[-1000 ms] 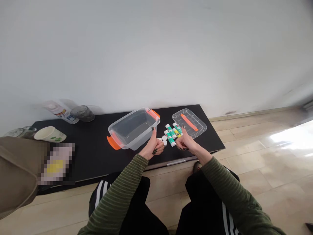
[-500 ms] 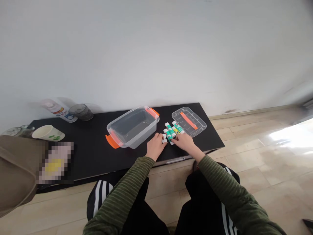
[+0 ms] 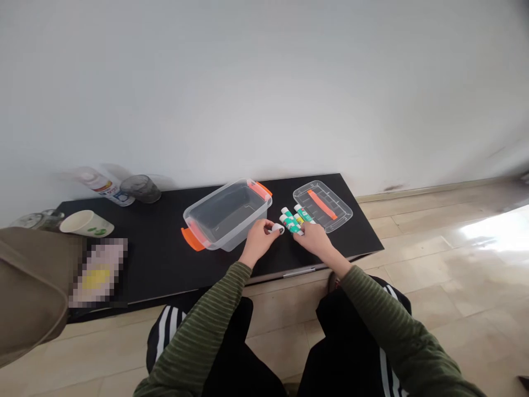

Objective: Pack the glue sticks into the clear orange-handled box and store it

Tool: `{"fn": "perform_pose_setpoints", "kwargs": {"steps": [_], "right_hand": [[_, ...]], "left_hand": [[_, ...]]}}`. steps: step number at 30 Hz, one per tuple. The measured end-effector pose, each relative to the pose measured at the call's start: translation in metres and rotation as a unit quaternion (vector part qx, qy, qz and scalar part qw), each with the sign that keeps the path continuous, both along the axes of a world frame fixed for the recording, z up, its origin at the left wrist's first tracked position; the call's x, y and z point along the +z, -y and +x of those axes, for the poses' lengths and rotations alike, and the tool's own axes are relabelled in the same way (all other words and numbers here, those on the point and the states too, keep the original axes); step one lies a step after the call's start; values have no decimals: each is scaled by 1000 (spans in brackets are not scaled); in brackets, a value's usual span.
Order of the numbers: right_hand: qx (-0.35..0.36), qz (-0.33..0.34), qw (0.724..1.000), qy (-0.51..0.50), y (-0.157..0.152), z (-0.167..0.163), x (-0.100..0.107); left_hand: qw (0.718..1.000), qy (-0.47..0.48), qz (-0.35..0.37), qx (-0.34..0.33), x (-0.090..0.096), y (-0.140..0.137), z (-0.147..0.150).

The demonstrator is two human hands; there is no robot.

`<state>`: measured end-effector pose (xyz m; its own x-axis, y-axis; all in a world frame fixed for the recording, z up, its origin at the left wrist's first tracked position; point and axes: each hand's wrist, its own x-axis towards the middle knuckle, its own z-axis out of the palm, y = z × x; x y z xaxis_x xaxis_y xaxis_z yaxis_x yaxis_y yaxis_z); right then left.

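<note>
My left hand (image 3: 260,238) is closed, pinching a small white round-ended piece (image 3: 277,227) between thumb and fingers; its exact kind is hard to make out. Beside it lies a cluster of several green-and-white glue sticks (image 3: 292,224), one showing a yellow label. My right hand (image 3: 314,240) has its fingers curled against the near end of a glue stick, partly covering the cluster. Just left of my hands stands a clear plastic box (image 3: 244,225) with orange latches, uncovered. Its clear lid (image 3: 342,212) with an orange handle lies flat behind the glue sticks, to the right.
On the left of the black table (image 3: 165,259) are a paper cup (image 3: 85,223), a grey glass (image 3: 142,189), a spray can (image 3: 108,190) and a blurred packet (image 3: 97,273). A person's brown sleeve (image 3: 33,292) reaches in there. A white wall rises behind.
My left hand has drawn slightly back to the left and lifted the white piece away from the glue sticks. My right hand stays at the cluster.
</note>
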<state>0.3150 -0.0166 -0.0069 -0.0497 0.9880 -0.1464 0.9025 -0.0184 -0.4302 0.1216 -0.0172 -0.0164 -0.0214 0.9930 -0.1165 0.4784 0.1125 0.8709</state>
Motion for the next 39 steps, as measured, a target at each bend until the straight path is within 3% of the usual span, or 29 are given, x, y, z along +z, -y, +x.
{"fn": "perform_pose_setpoints", "kwargs": {"steps": [2,4,6,9,13,19,28,31,35,39], "right_hand": [[-17,4,996,-93,7,7,5],[-25,-7,980,-197,16,12,8],[-20,-14,962,-272,25,13,10],[16,16,956,-293,35,13,10],[49,68,964,-253,39,14,12],[40,80,971,-220,39,19,18],[47,89,971,-219,42,13,21],[29,54,963,-263,41,12,16],[-7,-50,929,-365,39,9,10],[18,-111,921,-374,35,7,12]], "left_hand": [[973,222,-55,33,3,-1,-4],[906,405,-111,53,7,1,-6],[847,507,-147,58,11,5,-7],[813,556,-159,68,16,8,-7],[821,552,-135,60,17,6,-6],[856,507,-93,23,13,6,-5],[855,512,-87,20,11,7,-3],[855,511,-85,18,10,7,-4],[862,498,-89,-1,9,6,-5],[906,419,-64,-17,7,0,-5]]}}
